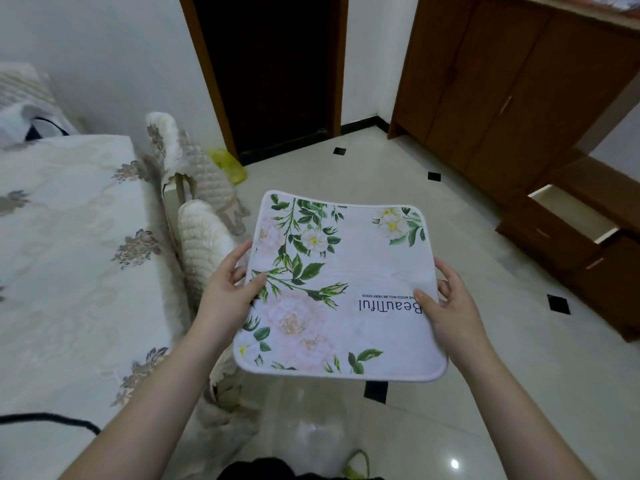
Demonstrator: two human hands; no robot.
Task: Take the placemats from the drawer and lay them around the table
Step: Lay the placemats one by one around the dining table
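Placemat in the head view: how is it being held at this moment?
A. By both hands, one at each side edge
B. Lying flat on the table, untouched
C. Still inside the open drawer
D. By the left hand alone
A: the left hand and right hand each have a grip on a side edge of the floral placemat, thumbs on top, holding it above the tiled floor, away from the open drawer.
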